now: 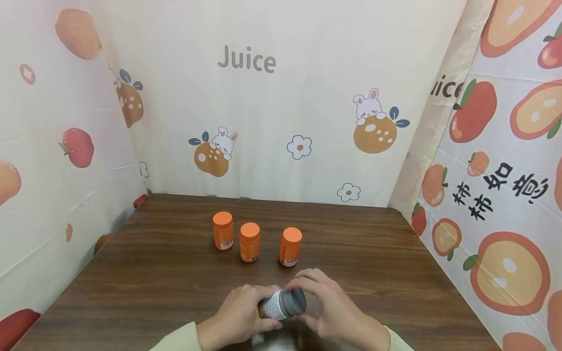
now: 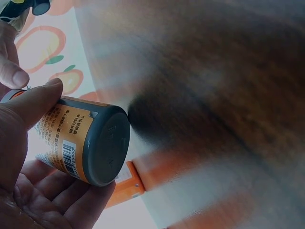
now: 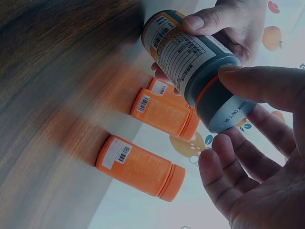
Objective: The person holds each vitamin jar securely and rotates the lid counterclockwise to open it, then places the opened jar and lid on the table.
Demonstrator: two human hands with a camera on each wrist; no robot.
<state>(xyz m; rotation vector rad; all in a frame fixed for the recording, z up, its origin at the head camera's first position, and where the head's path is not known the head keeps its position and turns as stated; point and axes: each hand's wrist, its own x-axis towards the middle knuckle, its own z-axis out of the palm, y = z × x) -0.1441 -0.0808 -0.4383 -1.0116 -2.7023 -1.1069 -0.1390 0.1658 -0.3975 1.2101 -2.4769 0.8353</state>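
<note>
Work over the near part of the table (image 1: 360,243). See the left hand (image 1: 241,312) wrapped round the body of the bottle (image 1: 274,306), and the right hand (image 1: 329,302) pinching the lid (image 1: 295,302) lightly between thumb and fingertips, palm clear of it. Find the bottle between both hands, tilted well over, lid toward the right hand; cannot tell from these views: base touching the table or just above it. For a steady job, probably best to brace the body firmly with the left hand and leave any twisting to the right. Mind the three orange jars upright beyond: left jar (image 1: 223,235) and middle jar (image 1: 250,246) near each other, right jar (image 1: 290,251) set farther along. Hold knuckles clear of that last one. On the lid, probably wrap more finger round the side for less slip. Grip without rubbing the white label (image 3: 183,52). Watch the thin orange ring (image 3: 208,89) at the neck, just beside the right thumb: likely better to press on the lid alone.
</note>
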